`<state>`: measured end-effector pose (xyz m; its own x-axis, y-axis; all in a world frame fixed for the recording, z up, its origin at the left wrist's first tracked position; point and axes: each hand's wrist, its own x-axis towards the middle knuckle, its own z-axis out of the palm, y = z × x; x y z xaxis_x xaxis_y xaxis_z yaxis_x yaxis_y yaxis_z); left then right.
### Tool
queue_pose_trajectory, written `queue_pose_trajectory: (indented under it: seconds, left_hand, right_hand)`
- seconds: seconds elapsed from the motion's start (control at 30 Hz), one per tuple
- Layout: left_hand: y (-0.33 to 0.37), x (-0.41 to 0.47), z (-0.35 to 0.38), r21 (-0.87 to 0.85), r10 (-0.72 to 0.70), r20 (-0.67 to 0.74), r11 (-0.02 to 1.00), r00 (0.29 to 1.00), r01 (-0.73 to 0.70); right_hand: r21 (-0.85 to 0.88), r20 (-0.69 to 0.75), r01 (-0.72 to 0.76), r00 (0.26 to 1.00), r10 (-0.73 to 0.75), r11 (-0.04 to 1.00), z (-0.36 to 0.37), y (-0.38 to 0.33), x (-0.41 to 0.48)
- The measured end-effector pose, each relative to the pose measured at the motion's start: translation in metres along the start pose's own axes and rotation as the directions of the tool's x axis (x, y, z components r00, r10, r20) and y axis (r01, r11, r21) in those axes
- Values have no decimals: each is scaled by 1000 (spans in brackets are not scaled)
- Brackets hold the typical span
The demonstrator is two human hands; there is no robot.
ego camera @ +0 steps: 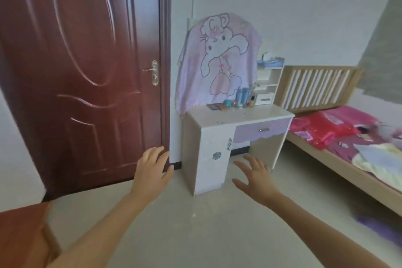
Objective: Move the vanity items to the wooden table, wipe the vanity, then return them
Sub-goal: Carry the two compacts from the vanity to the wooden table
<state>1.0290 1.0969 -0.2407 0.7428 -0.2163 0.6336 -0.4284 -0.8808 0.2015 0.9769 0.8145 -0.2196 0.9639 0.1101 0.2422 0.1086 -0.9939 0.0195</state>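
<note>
A white and lilac vanity (219, 132) stands against the far wall, some way ahead of me. At the back of its top sit blue bottles (243, 95), a teal jar (228, 102), a dark flat palette (214, 106) and other small items. A pink cartoon cloth (219, 63) drapes over its mirror. My left hand (152, 169) and my right hand (254, 176) are both stretched forward in the air with fingers spread, holding nothing, well short of the vanity. A corner of the reddish wooden table (21, 235) shows at the bottom left.
A dark red door (82, 72) is closed on the left. A bed (348, 148) with a slatted headboard and pink bedding fills the right. A small white shelf unit (269, 80) stands on the vanity's right end. Pale tile floor (206, 224) lies between me and the vanity.
</note>
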Motion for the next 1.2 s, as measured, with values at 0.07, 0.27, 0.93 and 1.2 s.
queue_pose_trajectory:
  seconds: [0.07,0.27,0.93,1.2]
  left_hand:
    - [38,21,15,-56,-3,-26,998,1000,2]
    - [149,55,51,-141,65,-57,987,996,-73]
    - [181,184,193,-170,-122,86,976,989,135]
    - [148,266,278,-186,-215,156,952,964,242]
  right_hand:
    - [40,-63,-25,998,28,999,-9,40,-15]
    - [140,-142,-39,988,59,989,-26,135,-42]
    - [110,-15,-30,999,32,994,7,274,112]
    - [133,62,-62,997,54,989,47,318,226]
